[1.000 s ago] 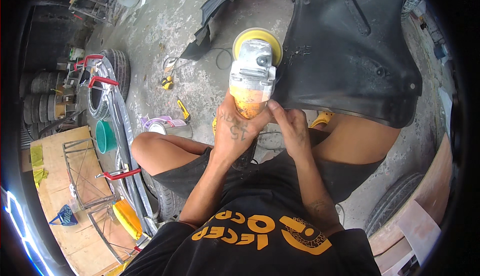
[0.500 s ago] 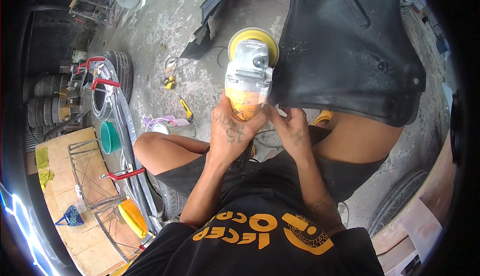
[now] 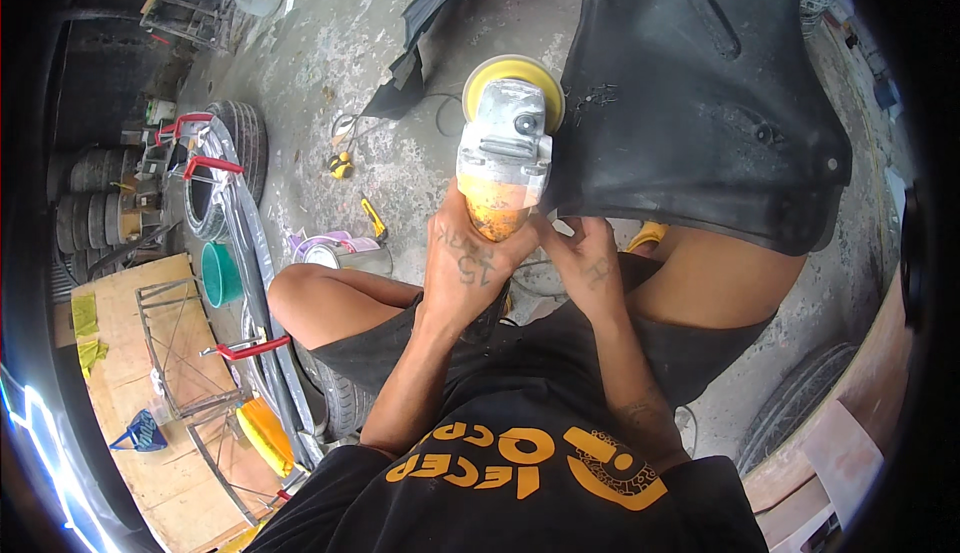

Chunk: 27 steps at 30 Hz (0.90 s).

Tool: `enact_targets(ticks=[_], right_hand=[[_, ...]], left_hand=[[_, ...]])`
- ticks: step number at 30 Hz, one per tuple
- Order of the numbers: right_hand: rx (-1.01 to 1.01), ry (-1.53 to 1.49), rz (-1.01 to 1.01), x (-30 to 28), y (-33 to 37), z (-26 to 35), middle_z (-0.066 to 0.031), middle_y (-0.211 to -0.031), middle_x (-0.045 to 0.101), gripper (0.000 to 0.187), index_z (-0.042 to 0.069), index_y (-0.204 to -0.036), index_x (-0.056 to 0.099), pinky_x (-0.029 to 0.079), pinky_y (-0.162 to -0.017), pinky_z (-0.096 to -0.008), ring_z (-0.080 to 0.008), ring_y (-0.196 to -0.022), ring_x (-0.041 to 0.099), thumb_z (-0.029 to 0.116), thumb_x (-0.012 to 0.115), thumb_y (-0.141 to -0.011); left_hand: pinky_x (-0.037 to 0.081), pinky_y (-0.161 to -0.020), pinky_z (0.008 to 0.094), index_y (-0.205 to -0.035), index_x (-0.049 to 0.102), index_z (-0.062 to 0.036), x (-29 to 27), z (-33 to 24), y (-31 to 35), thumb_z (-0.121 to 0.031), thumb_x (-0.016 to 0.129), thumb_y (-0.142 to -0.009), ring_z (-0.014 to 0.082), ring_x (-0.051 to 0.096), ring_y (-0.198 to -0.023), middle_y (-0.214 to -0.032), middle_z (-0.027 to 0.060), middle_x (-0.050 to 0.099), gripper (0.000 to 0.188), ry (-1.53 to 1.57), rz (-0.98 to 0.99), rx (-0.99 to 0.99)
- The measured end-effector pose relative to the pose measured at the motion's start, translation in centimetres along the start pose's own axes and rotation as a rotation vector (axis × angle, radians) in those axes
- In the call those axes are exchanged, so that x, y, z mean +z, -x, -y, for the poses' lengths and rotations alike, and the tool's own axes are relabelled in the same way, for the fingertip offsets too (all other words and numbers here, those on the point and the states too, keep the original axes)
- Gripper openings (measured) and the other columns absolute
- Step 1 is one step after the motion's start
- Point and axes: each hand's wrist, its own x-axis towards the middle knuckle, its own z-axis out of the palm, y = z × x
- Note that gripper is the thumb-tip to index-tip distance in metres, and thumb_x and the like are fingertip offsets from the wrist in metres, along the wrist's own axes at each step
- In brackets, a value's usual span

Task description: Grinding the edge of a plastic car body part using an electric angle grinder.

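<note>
My left hand (image 3: 462, 265) is wrapped round the orange rear body of an angle grinder (image 3: 503, 158) with a worn grey head. A round yellow disc (image 3: 483, 81) sits at its far end, close beside the left edge of a large black moulded plastic panel (image 3: 680, 113). The panel rests over my right leg and has a rough, scuffed patch near the disc. My right hand (image 3: 590, 263) is closed at the panel's near-left corner, its thumb close to the grinder's body. Some of its fingertips are hidden at the panel's edge.
On the concrete floor lie a yellow utility knife (image 3: 373, 220), a yellow-and-black object (image 3: 340, 165) and an open can (image 3: 320, 256). At left, red clamps (image 3: 212, 168) grip a long wrapped strip near a tyre (image 3: 240, 153) and a green tub (image 3: 220, 275). Another tyre (image 3: 800, 393) lies at right.
The grinder and my left hand have shifted slightly to the right, bringing the disc nearer the panel's edge. My right hand and the panel stay about where they were.
</note>
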Motion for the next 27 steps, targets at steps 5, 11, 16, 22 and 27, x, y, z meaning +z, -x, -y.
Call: enact_targets(ticks=[5, 11, 16, 22, 27], right_hand=[[-0.010, 0.019, -0.010, 0.01, -0.03, -0.09, -0.0094, -0.120, 0.062, 0.033, -0.004, -0.126, 0.056, 0.057, -0.092, -0.0311, -0.0187, -0.117, 0.060, -0.006, 0.065, -0.094], [0.011, 0.022, 0.009, -0.10, -0.05, 0.25, -0.0099, -0.119, 0.063, 0.033, -0.005, -0.126, 0.057, 0.057, -0.092, -0.0309, -0.0191, -0.117, 0.060, -0.006, 0.066, -0.094], [-0.020, 0.017, -0.008, 0.08, -0.04, 0.22, -0.0103, -0.120, 0.063, 0.033, -0.005, -0.125, 0.058, 0.056, -0.092, -0.0311, -0.0193, -0.116, 0.062, -0.004, 0.067, -0.094], [-0.010, 0.028, -0.025, 0.11, 0.02, 0.05, -0.0103, -0.118, 0.064, 0.033, -0.005, -0.125, 0.058, 0.056, -0.092, -0.0320, -0.0198, -0.115, 0.062, -0.004, 0.067, -0.093], [-0.032, 0.029, -0.002, -0.21, -0.17, -0.35, -0.0159, -0.122, 0.064, 0.039, -0.004, -0.126, 0.057, 0.061, -0.091, -0.0357, -0.0261, -0.120, 0.063, 0.003, 0.071, -0.091]], left_hand=[[0.056, -0.079, 0.0364, -0.115, 0.060, 0.0077, 0.11, -0.17, 0.04, -0.013, 0.078, -0.078, 0.0244, 0.073, -0.087, -0.096, 0.0196, 0.074, 0.046, -0.013, -0.003, -0.022], [0.056, -0.079, 0.0355, -0.115, 0.060, 0.0074, 0.09, -0.36, -0.01, -0.013, 0.077, -0.078, 0.0223, 0.072, -0.088, -0.097, 0.0191, 0.074, 0.046, -0.006, 0.009, -0.053], [0.056, -0.079, 0.0353, -0.115, 0.060, 0.0076, 0.01, -0.28, -0.03, -0.013, 0.077, -0.078, 0.0216, 0.072, -0.088, -0.097, 0.0189, 0.074, 0.046, 0.011, 0.012, -0.026], [0.056, -0.080, 0.0359, -0.116, 0.059, 0.0074, 0.06, -0.46, 0.10, -0.013, 0.078, -0.078, 0.0230, 0.073, -0.089, -0.096, 0.0191, 0.074, 0.047, 0.008, 0.005, -0.045], [0.056, -0.080, 0.0359, -0.116, 0.059, 0.0074, 0.08, -0.30, 0.04, -0.013, 0.077, -0.077, 0.0235, 0.073, -0.089, -0.097, 0.0191, 0.074, 0.048, -0.024, 0.011, -0.071]])
